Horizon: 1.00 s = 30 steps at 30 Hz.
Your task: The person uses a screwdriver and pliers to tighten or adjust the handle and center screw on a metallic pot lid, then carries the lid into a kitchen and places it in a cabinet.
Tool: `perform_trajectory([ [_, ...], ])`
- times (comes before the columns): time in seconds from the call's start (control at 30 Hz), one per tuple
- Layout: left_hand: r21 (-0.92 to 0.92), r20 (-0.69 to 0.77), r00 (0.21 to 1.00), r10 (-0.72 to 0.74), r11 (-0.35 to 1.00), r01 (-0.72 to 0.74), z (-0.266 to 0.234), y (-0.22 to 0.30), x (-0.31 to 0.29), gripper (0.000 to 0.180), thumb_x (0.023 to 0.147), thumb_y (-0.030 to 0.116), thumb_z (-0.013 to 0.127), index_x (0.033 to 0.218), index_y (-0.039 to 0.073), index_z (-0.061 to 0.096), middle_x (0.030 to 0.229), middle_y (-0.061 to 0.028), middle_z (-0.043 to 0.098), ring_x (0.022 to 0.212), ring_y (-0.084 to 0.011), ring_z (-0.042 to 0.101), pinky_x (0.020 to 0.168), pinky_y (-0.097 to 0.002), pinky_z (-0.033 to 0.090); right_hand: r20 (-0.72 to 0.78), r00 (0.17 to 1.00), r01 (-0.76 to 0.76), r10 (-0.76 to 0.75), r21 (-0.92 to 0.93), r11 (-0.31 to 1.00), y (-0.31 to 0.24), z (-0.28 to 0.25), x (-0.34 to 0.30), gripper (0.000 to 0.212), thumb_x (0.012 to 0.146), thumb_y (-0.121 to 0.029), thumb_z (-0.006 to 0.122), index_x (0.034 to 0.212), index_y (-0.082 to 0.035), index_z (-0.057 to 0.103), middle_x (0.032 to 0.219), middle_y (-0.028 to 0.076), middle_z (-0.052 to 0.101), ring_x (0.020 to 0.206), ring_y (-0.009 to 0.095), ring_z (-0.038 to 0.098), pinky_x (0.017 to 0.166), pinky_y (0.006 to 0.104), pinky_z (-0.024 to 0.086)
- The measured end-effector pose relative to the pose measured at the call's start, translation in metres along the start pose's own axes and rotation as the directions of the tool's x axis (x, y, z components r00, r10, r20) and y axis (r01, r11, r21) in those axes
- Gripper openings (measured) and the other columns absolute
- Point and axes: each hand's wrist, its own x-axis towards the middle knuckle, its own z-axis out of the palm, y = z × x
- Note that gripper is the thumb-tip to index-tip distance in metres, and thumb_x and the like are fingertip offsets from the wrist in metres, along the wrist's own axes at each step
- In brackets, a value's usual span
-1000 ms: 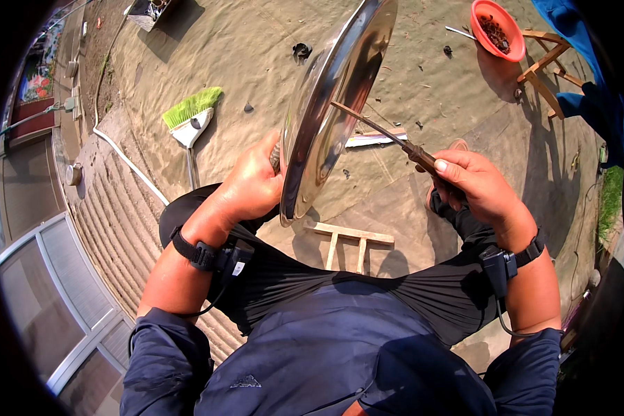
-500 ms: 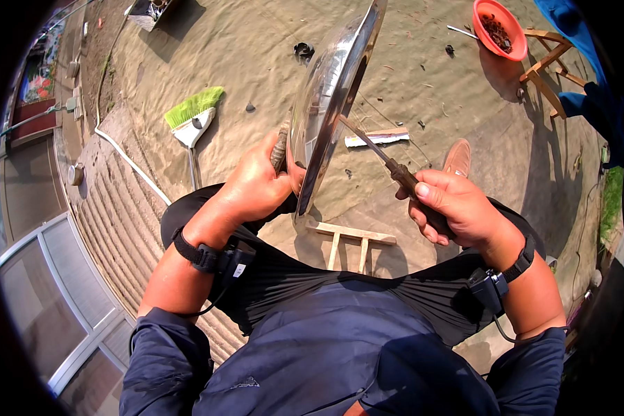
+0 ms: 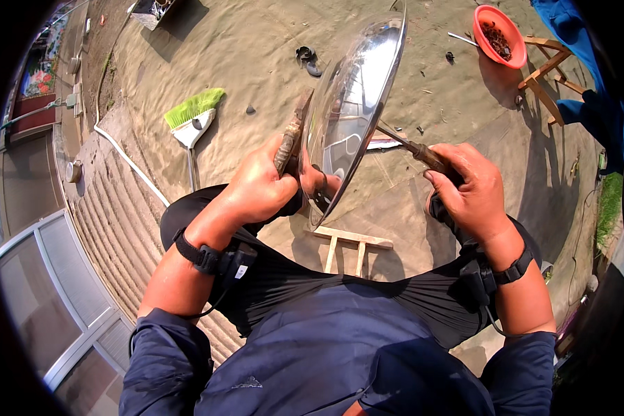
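Observation:
A shiny domed metal lid [image 3: 347, 104] stands on edge in front of me, its bulging side toward my left hand. My left hand [image 3: 265, 179] is closed round a worn, brown-handled tool with a rusty flat end [image 3: 292, 135], held against the dome; its kind is unclear, and some fingers are hidden. The dome mirrors that hand. On the other side, my right hand [image 3: 470, 191] grips the dark handle of a screwdriver [image 3: 417, 149]. Its thin shaft points left to the lid's rim, where the tip is hidden.
A small wooden stool [image 3: 353, 238] is between my knees. To the left lies a green-bristled broom [image 3: 191, 118]. A red bowl [image 3: 483, 14] of brown bits stands at the far right by a wooden-legged seat [image 3: 544, 87]. Behind the lid lies a striped strip [image 3: 385, 143].
The lid has turned and shifted right, showing more of its dome. My right hand has moved up and right with the screwdriver, and its back now faces up.

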Motion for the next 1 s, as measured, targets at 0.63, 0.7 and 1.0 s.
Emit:
perform_trajectory([
  [0.63,0.626,-0.149,0.918,0.367,0.754,-0.199,-0.006,-0.031,-0.003,0.048,0.074,-0.002,0.062,0.121,0.005,0.054,0.101,-0.0174,0.065,0.093,-0.0404,0.064,0.080,-0.0453,0.053,0.021,0.995,-0.098,0.096,0.236,0.967,0.007,0.005,-0.008,0.023,0.080,-0.003,0.071,0.103,-0.001,0.069,0.084,0.013,0.064,0.075,0.029,0.061,0.070,0.0345,0.051],
  [0.7,0.642,-0.149,0.932,0.329,0.749,-0.162,-0.007,-0.030,-0.005,0.057,0.073,0.002,0.067,0.127,0.003,0.051,0.112,-0.0198,0.061,0.105,-0.0422,0.060,0.087,-0.0479,0.051,0.002,0.989,-0.145,0.150,0.257,0.956,0.002,0.004,-0.003,0.025,0.080,-0.002,0.071,0.104,-0.002,0.069,0.087,0.014,0.066,0.077,0.030,0.063,0.073,0.0350,0.052],
  [1.0,0.767,-0.166,0.792,0.588,0.581,-0.271,-0.011,-0.023,-0.007,0.060,0.066,-0.001,0.072,0.122,0.006,0.051,0.100,-0.0158,0.061,0.088,-0.0405,0.062,0.072,-0.0476,0.052,0.462,0.868,-0.426,0.182,0.505,0.751,-0.008,-0.010,0.011,0.042,0.080,-0.014,0.083,0.116,0.000,0.068,0.107,0.010,0.071,0.097,0.019,0.067,0.086,0.0349,0.055],
])
